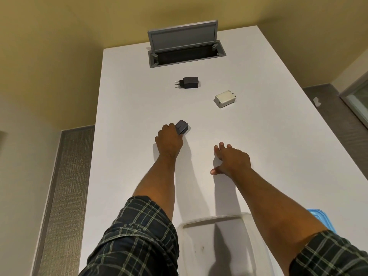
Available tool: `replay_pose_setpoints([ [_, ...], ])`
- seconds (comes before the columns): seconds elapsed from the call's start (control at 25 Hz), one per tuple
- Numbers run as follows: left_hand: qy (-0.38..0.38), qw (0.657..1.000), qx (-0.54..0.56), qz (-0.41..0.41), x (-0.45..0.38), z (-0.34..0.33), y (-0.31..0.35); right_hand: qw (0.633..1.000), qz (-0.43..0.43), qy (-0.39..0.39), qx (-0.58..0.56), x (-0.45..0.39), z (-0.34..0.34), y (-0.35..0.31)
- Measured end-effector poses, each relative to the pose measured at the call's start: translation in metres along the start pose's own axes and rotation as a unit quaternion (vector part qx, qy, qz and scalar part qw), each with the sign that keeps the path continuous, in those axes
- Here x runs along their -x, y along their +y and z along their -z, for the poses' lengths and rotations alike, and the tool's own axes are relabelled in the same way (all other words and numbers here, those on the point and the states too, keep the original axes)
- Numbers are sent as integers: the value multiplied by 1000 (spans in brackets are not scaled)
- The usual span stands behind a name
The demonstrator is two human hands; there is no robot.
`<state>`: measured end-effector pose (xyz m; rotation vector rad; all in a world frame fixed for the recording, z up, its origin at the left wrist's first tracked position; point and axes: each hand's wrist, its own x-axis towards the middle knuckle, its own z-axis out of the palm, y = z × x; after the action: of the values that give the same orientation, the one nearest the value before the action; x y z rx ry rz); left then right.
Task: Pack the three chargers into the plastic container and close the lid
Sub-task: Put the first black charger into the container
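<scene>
On the white counter (139, 92), your clear container (219, 246) sits open nearest you, its blue lid (318, 217) beside it. Your left hand (169, 139) has its grip closed on one black charger (182, 126); your right hand (232, 159) lies spread and empty. Farther off lie the second black charger (189, 82) and the white charger (224, 98).

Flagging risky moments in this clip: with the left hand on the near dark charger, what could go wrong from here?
1. The left hand grips the near dark charger only at one end, so it might slip on lifting.
2. The container sits under both forearms; pulling back could knock it.
3. The far dark charger and white charger lie further off, needing longer reaches over the table.
</scene>
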<state>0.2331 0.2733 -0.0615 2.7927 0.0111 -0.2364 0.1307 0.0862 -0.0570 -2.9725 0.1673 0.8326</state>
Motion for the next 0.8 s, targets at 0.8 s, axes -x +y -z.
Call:
replay_pose_setpoints([
  [0.8, -108, 742, 640, 167, 92, 51, -5, 997, 77, -25, -13, 17, -1, 16],
])
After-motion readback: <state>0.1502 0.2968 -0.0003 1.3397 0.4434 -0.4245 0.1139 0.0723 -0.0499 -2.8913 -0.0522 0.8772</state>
